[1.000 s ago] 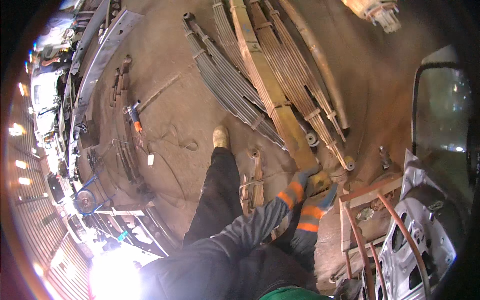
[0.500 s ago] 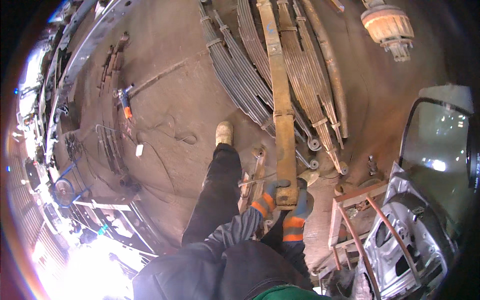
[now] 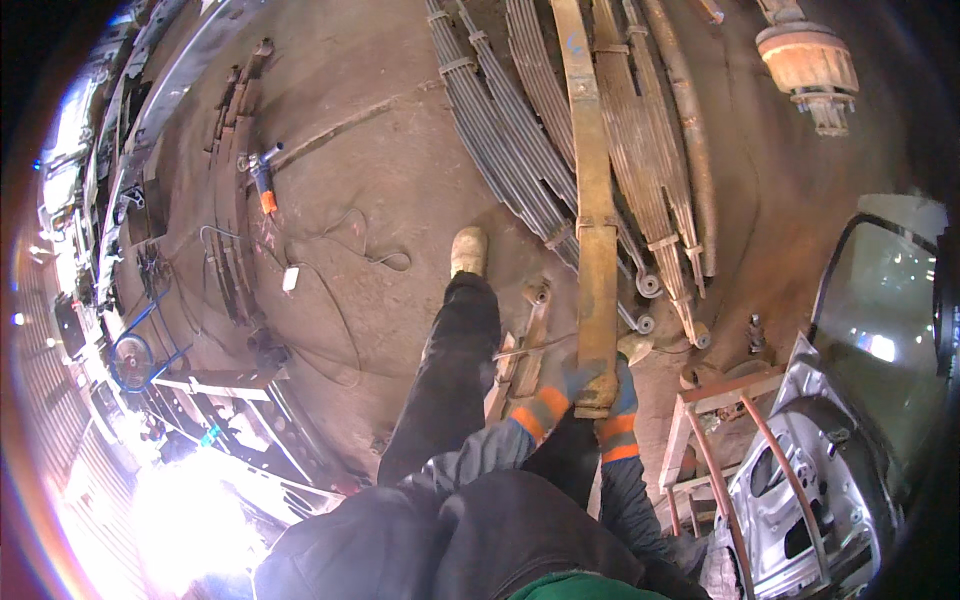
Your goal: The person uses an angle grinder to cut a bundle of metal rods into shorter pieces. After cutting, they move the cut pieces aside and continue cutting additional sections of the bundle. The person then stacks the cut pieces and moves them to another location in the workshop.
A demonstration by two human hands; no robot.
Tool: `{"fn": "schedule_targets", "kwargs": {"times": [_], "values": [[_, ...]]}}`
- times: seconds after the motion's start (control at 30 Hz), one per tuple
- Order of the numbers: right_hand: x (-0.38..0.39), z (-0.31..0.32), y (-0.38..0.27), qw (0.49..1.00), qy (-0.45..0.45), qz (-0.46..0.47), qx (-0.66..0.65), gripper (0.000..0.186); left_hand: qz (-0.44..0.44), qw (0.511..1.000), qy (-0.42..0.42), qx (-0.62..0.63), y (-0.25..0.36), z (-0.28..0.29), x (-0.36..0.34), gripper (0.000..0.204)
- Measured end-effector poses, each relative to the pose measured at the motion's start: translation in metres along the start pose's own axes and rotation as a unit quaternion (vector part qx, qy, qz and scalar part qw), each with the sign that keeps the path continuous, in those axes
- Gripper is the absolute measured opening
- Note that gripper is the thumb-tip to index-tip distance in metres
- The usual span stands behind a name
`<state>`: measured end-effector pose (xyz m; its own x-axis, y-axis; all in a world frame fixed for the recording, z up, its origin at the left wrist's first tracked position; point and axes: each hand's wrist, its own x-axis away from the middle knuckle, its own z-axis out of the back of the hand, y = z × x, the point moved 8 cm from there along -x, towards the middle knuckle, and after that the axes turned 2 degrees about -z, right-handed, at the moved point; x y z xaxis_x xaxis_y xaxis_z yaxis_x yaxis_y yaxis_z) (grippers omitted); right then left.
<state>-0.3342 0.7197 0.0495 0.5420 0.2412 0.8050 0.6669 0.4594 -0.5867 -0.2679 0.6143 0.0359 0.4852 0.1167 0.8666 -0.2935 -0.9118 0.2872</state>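
Both gloved hands, left hand (image 3: 572,383) and right hand (image 3: 620,385), clamp the leaf spring's (image 3: 594,220) near end; bare floor (image 3: 400,180) lies left of it.

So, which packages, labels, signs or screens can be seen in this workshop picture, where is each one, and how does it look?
Packages, signs, screens: none that I can make out.
Small white rectangle: on the floor left of the boot, on a thin cable; tag or plug, I cannot tell.
Blue paint mark: small, on the long yellow-brown leaf spring, near its far end.
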Motion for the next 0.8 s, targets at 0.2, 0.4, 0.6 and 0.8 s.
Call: {"fn": "schedule_targets", "kwargs": {"times": [0.2, 0.4, 0.6, 0.8], "values": [[-0.004, -0.035, 0.053, 0.970, 0.077, -0.067, -0.223, 0.025, -0.041, 0.914, 0.280, -0.292, 0.027, 0.033, 0.026, 0.056], [0.011, -0.047, 0.024, 0.975, 0.157, 0.091, 0.129, 0.037, -0.037, 0.904, 0.249, -0.345, 0.017, 0.064, 0.016, 0.067], [0.013, -0.056, 0.022, 0.965, 0.155, 0.145, 0.156, 0.038, -0.070, 0.873, 0.264, -0.403, 0.031, 0.065, 0.019, 0.047], [0.014, -0.133, 0.062, 0.989, 0.119, -0.006, 0.083, 0.048, -0.076, 0.868, 0.269, -0.411, 0.059, 0.135, 0.023, 0.041]]}}
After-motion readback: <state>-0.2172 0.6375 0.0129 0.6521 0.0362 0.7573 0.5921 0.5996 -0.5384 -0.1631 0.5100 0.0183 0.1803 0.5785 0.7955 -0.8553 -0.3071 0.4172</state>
